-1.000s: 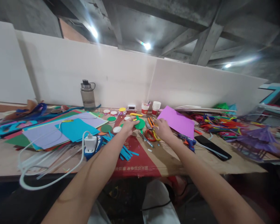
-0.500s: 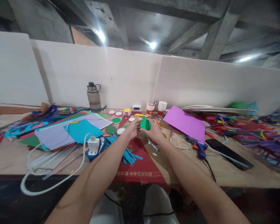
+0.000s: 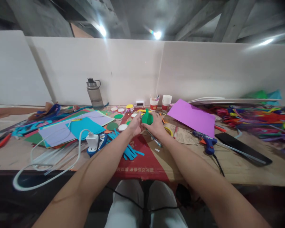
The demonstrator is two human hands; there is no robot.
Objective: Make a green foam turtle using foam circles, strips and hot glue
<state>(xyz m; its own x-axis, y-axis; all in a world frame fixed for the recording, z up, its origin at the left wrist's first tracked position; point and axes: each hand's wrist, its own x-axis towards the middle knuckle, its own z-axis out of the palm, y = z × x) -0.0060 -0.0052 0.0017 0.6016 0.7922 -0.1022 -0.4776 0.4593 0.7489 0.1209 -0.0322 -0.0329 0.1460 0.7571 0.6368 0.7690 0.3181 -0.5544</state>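
Observation:
Between my two hands, above the table's middle, is a green paper disc [image 3: 146, 119] with a narrow green strip standing up from its top. My left hand [image 3: 135, 125] grips its left side with bent fingers. On its right edge, my right hand [image 3: 156, 125] has the thumb low and the fingers curled round behind. Below the hands lie cut blue paper strips [image 3: 130, 153] and a pen-like tool [image 3: 156, 141]. White round lids [image 3: 123, 127] and a green-topped lid [image 3: 118, 117] sit left of my left hand.
Coloured paper sheets [image 3: 85, 128] and a white plug on a power strip [image 3: 93, 141] lie left. On the right are a purple sheet [image 3: 192, 117], a blue glue gun [image 3: 209, 143], a black phone [image 3: 243, 148] and pipe cleaners [image 3: 254, 122]. A water bottle [image 3: 94, 95] and paper cups [image 3: 166, 102] stand behind.
The camera view has tilted down slightly, so the table sits higher in the picture. The green disc has turned a little in my hands, which keep their hold.

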